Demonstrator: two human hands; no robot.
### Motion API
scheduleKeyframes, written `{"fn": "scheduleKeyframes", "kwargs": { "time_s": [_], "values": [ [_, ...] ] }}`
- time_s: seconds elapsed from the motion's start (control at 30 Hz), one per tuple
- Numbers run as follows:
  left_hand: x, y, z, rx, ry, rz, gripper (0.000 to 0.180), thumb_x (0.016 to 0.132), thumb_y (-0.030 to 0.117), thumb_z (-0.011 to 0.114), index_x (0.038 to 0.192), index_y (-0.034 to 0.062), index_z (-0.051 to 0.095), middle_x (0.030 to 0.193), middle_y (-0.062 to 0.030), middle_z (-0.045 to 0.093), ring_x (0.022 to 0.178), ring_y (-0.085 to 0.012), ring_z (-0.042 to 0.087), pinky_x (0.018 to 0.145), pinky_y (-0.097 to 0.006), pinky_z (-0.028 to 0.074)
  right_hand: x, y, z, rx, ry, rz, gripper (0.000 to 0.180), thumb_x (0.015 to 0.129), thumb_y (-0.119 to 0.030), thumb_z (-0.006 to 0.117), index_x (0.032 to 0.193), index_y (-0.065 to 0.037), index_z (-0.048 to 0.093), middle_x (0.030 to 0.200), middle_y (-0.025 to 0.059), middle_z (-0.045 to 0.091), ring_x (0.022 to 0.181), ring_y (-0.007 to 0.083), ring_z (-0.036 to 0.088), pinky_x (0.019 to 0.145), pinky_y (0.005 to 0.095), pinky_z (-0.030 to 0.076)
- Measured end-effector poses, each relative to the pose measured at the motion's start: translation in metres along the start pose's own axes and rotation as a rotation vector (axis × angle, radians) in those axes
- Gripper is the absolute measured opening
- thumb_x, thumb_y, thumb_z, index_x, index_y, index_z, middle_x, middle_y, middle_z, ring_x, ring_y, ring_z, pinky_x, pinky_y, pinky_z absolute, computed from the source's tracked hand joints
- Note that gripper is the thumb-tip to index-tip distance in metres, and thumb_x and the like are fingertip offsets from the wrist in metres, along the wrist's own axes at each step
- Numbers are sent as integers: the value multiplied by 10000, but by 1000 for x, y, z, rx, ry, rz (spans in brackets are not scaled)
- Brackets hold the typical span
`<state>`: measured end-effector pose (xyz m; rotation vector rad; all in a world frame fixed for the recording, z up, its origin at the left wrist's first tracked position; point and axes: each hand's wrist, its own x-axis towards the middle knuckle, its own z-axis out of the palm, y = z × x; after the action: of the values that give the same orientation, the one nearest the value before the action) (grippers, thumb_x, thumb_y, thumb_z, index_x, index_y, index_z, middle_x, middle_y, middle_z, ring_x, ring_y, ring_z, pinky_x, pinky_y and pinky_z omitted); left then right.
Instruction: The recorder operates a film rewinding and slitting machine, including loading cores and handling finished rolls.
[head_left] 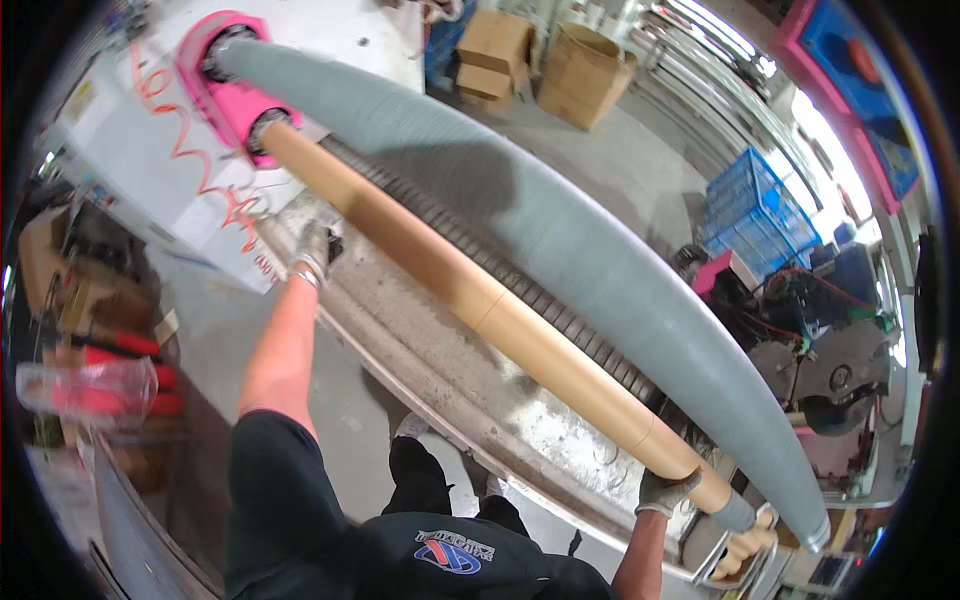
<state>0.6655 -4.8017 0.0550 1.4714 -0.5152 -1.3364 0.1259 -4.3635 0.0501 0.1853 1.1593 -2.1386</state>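
Orange hose [180,152]: springy plastic coil, loose loops over the white panel.
Pink housing [222,105]: chunky rounded frame with two round sockets, one per roller. Both left ends look seated, so I'd call that part done.
Left hand [315,248]: gloved, over the left end of the tray, apart from the tube. There's a dark bit [335,244] at the fingers, can't tell if it's actually held.
Tray [400,312]: long metal trough, scuffed, grimy, blotchy shine toward the right.
Tan tube [490,305]: the main thing here, lying diagonally above the tray. Smooth, satiny, thin seams across it. Looks bare, so if it's getting covered, that's all left to do imo.
Ribbed strip [560,318]: dark, ridged, between tube and roll.
Grey roll [590,240]: fat, finely lined, matte; the bend is probably lens.
Right hand [664,492]: gloved, touching the tube near its right end. Can't tell how tight, or whether that end's locked.
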Motion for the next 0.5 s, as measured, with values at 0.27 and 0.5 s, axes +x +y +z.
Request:
{"fn": "scheduleKeyframes", "kwargs": {
  "time_s": [0.27, 0.5],
  "values": [
    [158, 0, 37, -232, -421, 37, 674, 784, 547, 556, 1251, 77, 429, 1181, -130, 501, 1058, -270, 499, 919, -422, 402, 3, 26, 35, 125, 184, -121, 666, 772, -562, 540, 1251, -116, 415, 1235, 82, 478, 1149, 263, 450, 980, 436, 374],
    [137, -44, 18, -76, -456, 202, 700, 757, 574, 570, 1257, 108, 421, 1161, -128, 519, 1065, -299, 502, 921, -448, 402, 51, 13, -2, 277, 179, -365, 671, 778, -584, 552, 1251, -132, 401, 1213, 85, 474, 1107, 269, 474, 918, 449, 436]
  ]
}}
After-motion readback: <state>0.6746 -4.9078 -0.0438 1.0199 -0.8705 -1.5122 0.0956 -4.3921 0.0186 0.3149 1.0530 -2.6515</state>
